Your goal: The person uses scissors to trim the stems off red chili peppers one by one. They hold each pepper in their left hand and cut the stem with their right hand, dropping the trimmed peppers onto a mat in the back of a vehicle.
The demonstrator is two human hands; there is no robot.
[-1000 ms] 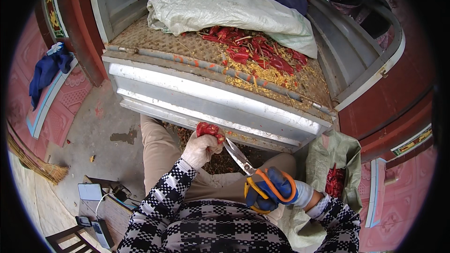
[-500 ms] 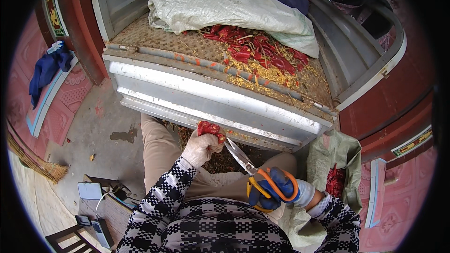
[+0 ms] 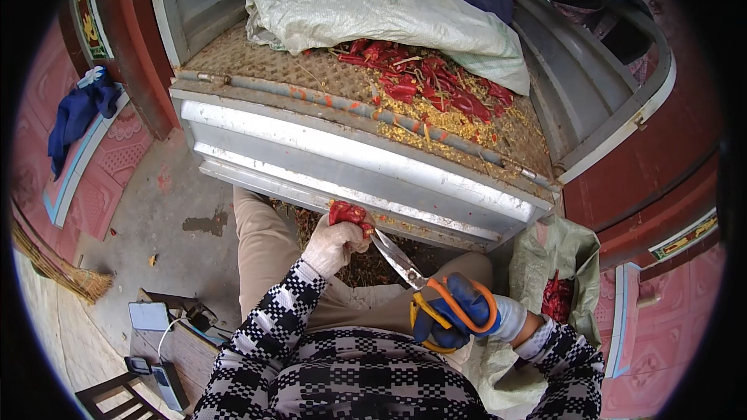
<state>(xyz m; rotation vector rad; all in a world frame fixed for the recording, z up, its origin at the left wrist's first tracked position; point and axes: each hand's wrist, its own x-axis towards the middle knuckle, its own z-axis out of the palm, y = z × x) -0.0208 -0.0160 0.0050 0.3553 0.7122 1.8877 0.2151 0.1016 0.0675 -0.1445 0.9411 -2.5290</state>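
Two gloved hands work in the middle of the scene, over the person's lap. The left hand (image 3: 328,247), in a white glove, has its fingers closed round a few red peppers (image 3: 349,215), which poke out past the far side of the fist. The right hand (image 3: 459,317), in a blue and white glove, grips scissors (image 3: 401,260), its fingers wrapped about the orange and yellow handles. Their blades lie close together and slant far and left toward the held peppers (whether the tips touch them, I cannot tell).

On the far side is a metal truck bed (image 3: 241,70), its floor rusty. A loose pile (image 3: 436,89) of red peppers lies there among yellow seeds, just on the near side of a pale sack (image 3: 373,15) that partly covers it. At the right, a green sack (image 3: 574,243) stands with its mouth open, more red peppers (image 3: 557,299) showing inside. On the near left, a small wooden desk (image 3: 189,358) carries a few devices and a white cable (image 3: 166,336). Farther left, a straw broom (image 3: 82,281) rests on the floor.
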